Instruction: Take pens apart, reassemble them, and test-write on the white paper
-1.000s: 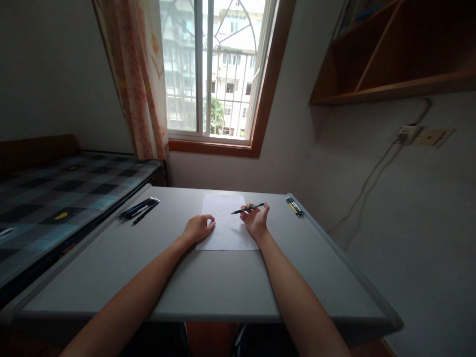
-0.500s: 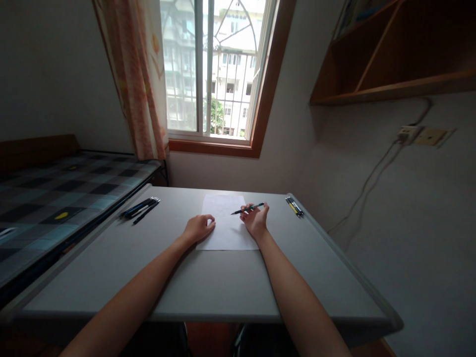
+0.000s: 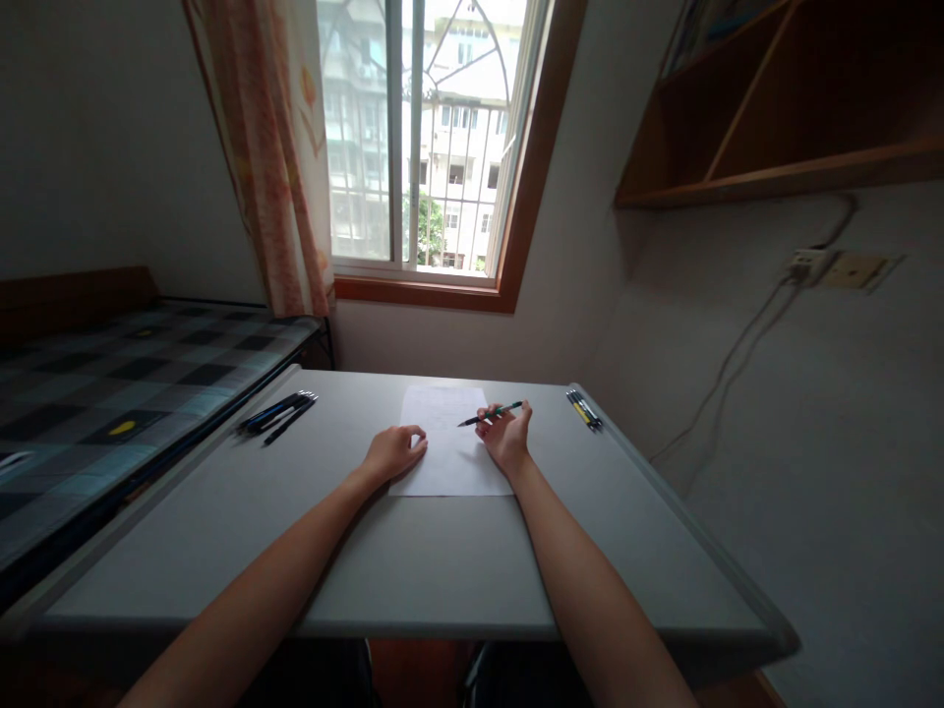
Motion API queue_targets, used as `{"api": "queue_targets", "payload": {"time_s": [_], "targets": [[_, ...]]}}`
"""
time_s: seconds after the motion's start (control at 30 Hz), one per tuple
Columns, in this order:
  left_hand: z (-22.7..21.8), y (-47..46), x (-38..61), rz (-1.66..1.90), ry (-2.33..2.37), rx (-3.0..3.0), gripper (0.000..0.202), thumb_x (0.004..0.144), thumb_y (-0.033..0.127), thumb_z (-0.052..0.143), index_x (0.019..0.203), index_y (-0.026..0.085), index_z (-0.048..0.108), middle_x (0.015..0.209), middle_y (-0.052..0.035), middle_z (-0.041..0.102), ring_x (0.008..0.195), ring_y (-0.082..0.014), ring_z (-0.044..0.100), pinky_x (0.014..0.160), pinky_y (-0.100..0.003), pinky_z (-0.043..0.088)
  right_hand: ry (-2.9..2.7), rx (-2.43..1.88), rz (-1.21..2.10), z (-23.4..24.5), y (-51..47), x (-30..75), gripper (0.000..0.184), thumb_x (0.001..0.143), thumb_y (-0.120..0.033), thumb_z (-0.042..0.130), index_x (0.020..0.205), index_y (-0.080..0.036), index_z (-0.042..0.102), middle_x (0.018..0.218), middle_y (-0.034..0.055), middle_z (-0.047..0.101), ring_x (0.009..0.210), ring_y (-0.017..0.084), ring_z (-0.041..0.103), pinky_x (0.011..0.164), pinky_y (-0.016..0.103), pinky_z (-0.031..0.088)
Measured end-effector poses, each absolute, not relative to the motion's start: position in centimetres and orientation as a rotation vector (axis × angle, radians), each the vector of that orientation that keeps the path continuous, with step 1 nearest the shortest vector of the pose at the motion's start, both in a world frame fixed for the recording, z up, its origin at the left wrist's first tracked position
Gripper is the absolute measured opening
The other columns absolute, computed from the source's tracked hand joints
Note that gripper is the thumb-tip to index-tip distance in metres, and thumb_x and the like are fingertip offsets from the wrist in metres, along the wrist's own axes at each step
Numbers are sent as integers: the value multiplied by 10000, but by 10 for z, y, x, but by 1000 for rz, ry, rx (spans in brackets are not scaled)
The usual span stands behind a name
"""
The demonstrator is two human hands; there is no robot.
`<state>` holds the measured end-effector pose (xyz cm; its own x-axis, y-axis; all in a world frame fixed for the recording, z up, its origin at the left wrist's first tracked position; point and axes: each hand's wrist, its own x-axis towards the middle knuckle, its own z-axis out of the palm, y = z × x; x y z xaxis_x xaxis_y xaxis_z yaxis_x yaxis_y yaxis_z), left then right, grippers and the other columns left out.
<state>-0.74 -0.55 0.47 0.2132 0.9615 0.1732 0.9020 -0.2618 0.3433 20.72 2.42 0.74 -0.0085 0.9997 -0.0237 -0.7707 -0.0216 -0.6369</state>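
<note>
A white sheet of paper point(image 3: 442, 477) lies on the light grey table, with faint marks on its upper part. My left hand point(image 3: 394, 452) rests on the sheet's left edge, fingers loosely bent and the thumb apart from them, holding nothing. Over the right side of the paper, my right hand point(image 3: 505, 438) is turned partly palm up and grips a slim black and green pen point(image 3: 470, 421). The pen's pointed end aims left and down towards the paper. My right thumb is at its far end. Whether the tip touches the sheet I cannot tell.
Several dark pens point(image 3: 276, 415) lie at the table's left edge. More pens point(image 3: 584, 410), one with yellow, lie at its right edge. A checked bed point(image 3: 184, 344) stands left, a window point(image 3: 413, 270) ahead, and a wooden shelf point(image 3: 774, 169) hangs at upper right.
</note>
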Motion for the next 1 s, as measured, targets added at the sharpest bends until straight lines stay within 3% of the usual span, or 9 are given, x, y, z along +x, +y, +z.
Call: {"api": "queue_targets", "payload": {"time_s": [0.13,0.33,0.53,0.77,1.0], "targets": [[7,-8,-6,521,1806,2282,314,785,422,465,991,257,633,730,-7,644,687,-148,580,618,-230,360,-521,-519,1522,5,26,207,502,798,-619,202,601,-205,408,562,25,518,521,148,518,410,248,369],[6,-6,-7,529,1797,2305,312,786,427,458,986,263,632,728,-5,644,669,-145,574,604,-228,352,-529,-581,1475,8,24,207,579,739,-736,196,590,-210,386,558,14,500,498,136,501,400,242,359],[7,-8,-6,532,1800,2277,307,785,424,466,987,265,634,739,-6,645,694,-149,579,621,-229,363,-533,-565,1517,10,23,206,528,794,-645,187,594,-210,409,568,30,520,522,148,519,413,252,379],[5,-6,-7,531,1805,2285,310,783,424,466,990,264,634,733,-5,645,689,-150,580,620,-230,363,-539,-601,1481,9,24,206,551,761,-701,206,600,-214,407,582,31,531,495,138,498,399,247,373],[4,-5,-8,525,1789,2311,321,788,434,456,998,268,632,720,-6,644,678,-149,578,621,-227,369,-532,-577,1502,12,20,204,522,800,-620,187,596,-205,430,584,30,520,552,151,540,434,253,404]]}}
